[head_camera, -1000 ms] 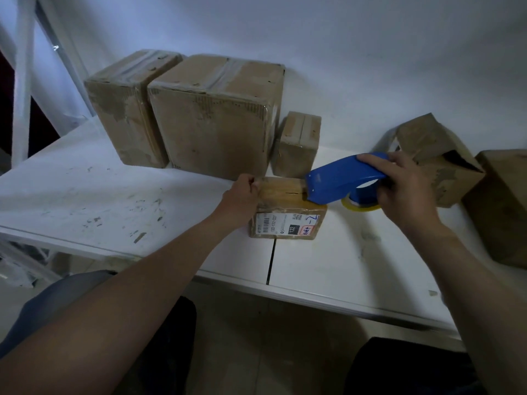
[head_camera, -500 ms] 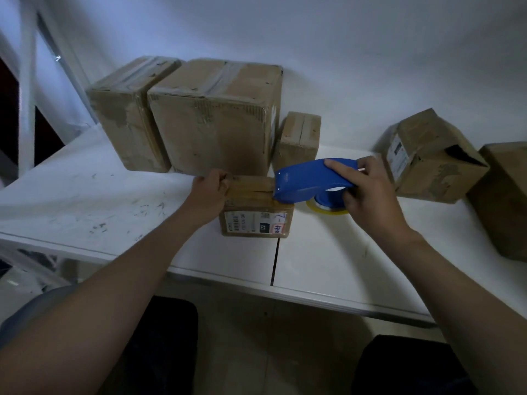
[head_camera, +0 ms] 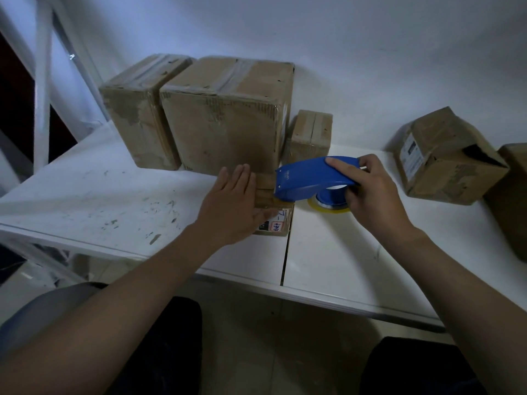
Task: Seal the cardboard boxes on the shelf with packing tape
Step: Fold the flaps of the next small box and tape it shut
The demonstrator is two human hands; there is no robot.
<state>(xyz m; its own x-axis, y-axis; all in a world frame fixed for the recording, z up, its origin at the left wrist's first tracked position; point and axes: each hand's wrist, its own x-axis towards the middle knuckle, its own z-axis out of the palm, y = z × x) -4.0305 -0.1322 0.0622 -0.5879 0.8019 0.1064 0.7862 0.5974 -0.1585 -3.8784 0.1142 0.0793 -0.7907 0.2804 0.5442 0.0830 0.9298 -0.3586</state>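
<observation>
Cardboard box (head_camera: 267, 193) prob. shut; L hand (head_camera: 232, 206) flat atop, R hand (head_camera: 370, 196) grips dispenser (head_camera: 309, 178).

Head view. I see the left hand (head_camera: 232, 206) lying flat, fingers straight, on the top of a small labelled cardboard box (head_camera: 281, 223) near the front of the white shelf (head_camera: 114, 201). The right hand (head_camera: 370, 192) grips a blue tape dispenser (head_camera: 310, 178), whose front end meets the box top just beside the left fingertips; its tape roll (head_camera: 328, 206) sits low, near the shelf surface. Behind stand 3 boxes: a tall box (head_camera: 137, 115), a large taped box (head_camera: 225, 121) just beside it, and a small upright box (head_camera: 310, 135). At right I note a tilted box (head_camera: 445, 158) with an open flap and 1 more box (head_camera: 513, 195) cut by the frame edge.
</observation>
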